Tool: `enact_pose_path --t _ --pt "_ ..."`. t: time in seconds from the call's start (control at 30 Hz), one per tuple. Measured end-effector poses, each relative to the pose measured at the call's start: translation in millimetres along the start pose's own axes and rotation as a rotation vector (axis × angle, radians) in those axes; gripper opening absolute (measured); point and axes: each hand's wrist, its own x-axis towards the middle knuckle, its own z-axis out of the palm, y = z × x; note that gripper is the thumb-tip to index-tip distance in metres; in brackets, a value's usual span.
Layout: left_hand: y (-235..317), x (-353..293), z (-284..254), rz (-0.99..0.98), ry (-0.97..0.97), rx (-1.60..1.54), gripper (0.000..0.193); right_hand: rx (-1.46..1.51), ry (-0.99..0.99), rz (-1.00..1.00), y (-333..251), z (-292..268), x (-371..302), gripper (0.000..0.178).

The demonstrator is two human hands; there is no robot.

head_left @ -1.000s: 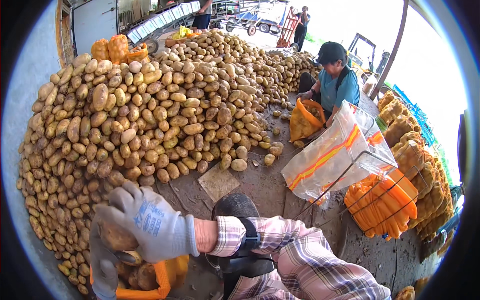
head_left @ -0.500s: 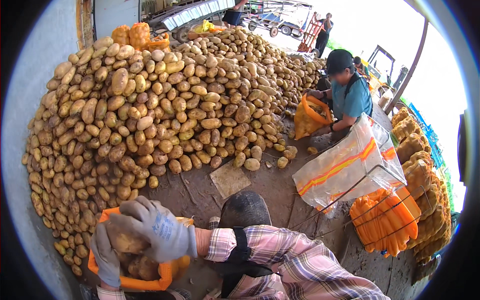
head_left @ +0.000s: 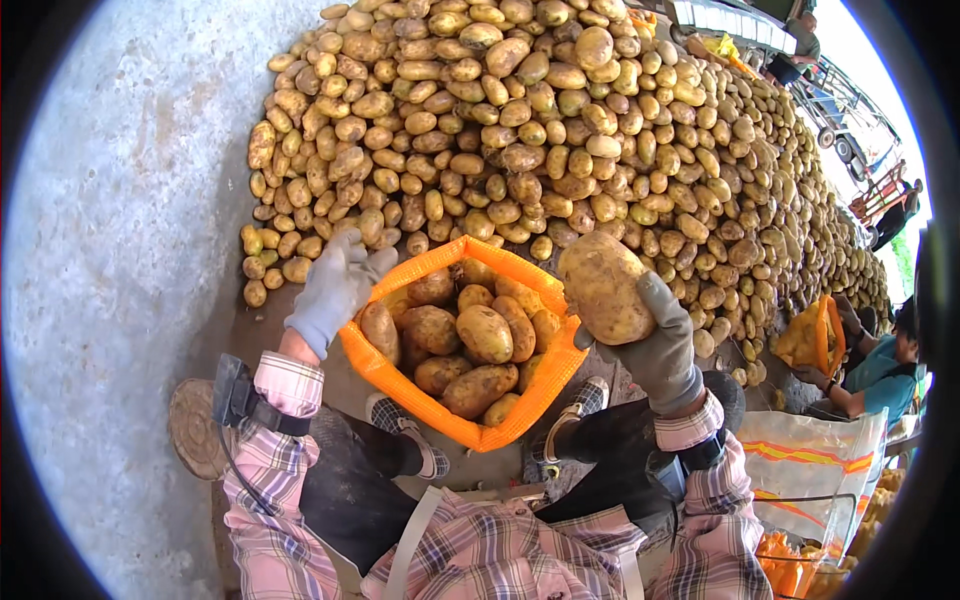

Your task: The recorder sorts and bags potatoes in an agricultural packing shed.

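An orange mesh bag [head_left: 465, 422] stands between my feet, its wide mouth facing up and several potatoes [head_left: 486, 333] inside. My gloved right hand [head_left: 664, 350] grips a large, dirt-marked potato [head_left: 604, 288] just off the bag's right rim. On the opposite side, my gloved left hand [head_left: 338, 285] is beside the rim, fingers partly bent and apart, with nothing visible in them. Whether it touches the bag's edge is hard to tell.
A big heap of loose potatoes [head_left: 600, 130] rises in front and to the right. A grey wall [head_left: 130, 250] stands left. At far right, a co-worker [head_left: 880, 380] handles another orange bag [head_left: 812, 335], with a white striped sack [head_left: 810, 460] nearer me.
My view has swung left, bringing the bag to the middle. Both hands were together over the bag around a potato; now they are apart, the right holding a large potato outside the rim.
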Motion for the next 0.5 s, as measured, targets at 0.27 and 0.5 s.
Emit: enact_pose_path --t 0.27,0.5 --pt "8 22 13 -0.048 -0.315 1.116 0.083 -0.030 -0.312 -0.044 23 27 35 0.069" --pt "16 12 16 -0.257 -0.499 1.265 0.052 -0.182 -0.379 0.310 32 75 62 0.054"
